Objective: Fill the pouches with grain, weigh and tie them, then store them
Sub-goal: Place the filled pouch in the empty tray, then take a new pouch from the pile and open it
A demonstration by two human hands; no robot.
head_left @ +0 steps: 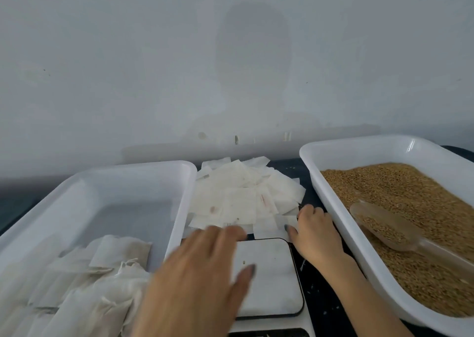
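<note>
A heap of empty white pouches point(246, 195) lies at the back middle of the dark table. My left hand point(202, 272) stretches over the white scale point(269, 277) with straight fingers, its tips at the near edge of the heap. My right hand point(313, 231) rests at the heap's right near corner, its fingers on a pouch edge; the grip is unclear. A white tray point(333, 157) on the right holds brown grain point(410, 190) and a clear scoop point(384, 226) partly filled with grain. Filled, tied pouches point(84, 280) lie in the left white tray point(154, 167).
A pale wall rises directly behind the table. The two trays flank the scale closely, with a narrow strip of dark tabletop point(320, 300) between scale and grain tray. A few stray grains lie on the table.
</note>
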